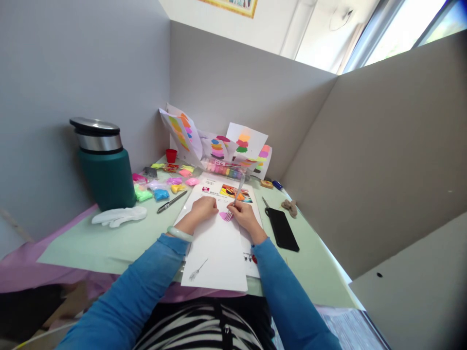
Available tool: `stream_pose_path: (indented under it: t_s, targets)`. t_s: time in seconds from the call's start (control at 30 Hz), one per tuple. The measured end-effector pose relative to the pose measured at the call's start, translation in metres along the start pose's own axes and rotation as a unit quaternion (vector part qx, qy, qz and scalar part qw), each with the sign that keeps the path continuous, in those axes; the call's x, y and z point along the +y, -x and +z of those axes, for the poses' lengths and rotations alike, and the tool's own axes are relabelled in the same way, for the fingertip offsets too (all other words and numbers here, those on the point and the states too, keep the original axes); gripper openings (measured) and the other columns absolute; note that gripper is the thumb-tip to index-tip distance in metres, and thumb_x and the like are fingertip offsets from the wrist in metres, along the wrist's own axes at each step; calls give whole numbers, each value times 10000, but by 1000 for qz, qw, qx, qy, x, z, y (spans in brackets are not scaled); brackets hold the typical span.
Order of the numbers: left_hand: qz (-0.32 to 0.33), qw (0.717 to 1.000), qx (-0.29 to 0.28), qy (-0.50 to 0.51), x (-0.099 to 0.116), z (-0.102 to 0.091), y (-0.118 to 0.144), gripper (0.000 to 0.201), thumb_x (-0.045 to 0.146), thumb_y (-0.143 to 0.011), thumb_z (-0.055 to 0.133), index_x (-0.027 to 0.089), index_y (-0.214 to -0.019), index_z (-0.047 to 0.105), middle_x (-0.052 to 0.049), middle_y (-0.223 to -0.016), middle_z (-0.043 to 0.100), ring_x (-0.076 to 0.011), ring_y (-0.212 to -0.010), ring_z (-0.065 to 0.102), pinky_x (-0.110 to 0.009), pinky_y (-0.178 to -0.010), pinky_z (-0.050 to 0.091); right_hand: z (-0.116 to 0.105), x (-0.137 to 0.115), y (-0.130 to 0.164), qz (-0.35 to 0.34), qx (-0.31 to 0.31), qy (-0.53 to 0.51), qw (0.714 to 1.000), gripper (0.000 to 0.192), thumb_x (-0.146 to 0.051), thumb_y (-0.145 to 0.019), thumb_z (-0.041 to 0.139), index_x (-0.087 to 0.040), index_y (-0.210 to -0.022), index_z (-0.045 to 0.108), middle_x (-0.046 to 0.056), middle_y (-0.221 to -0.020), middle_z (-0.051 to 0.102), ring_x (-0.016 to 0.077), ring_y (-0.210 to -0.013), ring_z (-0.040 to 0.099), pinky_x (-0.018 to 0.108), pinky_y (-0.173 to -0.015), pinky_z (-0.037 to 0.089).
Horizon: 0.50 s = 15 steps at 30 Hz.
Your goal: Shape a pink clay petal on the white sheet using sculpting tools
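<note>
Pink clay (224,216) lies at mid-sheet on white paper (219,253), pinned by the left hand (204,208); the right hand (243,214) grasps a fork (235,199) pressed into it.

Print on the white sheet (219,243) is too small to read.

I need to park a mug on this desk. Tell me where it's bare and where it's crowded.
Bare green mat lies in front of the white glove, left of the white paper. Another bare patch sits right of the black phone, toward the partition. Crowded: the back, where clay packets and coloured sheets pile up beside the green flask. Both hands, left hand and right hand, occupy the paper.
</note>
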<state>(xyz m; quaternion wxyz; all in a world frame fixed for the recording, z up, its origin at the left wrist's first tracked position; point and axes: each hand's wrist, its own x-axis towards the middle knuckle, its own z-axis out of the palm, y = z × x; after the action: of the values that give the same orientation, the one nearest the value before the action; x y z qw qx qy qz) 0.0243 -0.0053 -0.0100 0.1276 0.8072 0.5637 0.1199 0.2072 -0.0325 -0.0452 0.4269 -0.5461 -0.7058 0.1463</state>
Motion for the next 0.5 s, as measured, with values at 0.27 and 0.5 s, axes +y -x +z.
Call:
stream_pose_path:
  t_s: [0.27,0.5]
  targets:
    - [4,1000,1,-4,-1,0,0,214,294,-739,538,209,-865,690,-71,-937,713,-210,-847,648,-259,-673,461,-1,5,-2,38,55,43,997,200,-329,-782,543,-186,-733,675,10,-661,643,155,-632,559,254,-610,383]
    - [3,1000,1,-5,0,0,0,210,308,-745,543,211,-866,684,-73,-938,711,-217,-864,645,-271,-691,467,6,-2,1,14,15,26,999,189,-314,-791,541,-187,-758,677,-9,-639,629,136,-607,552,241,-605,387]
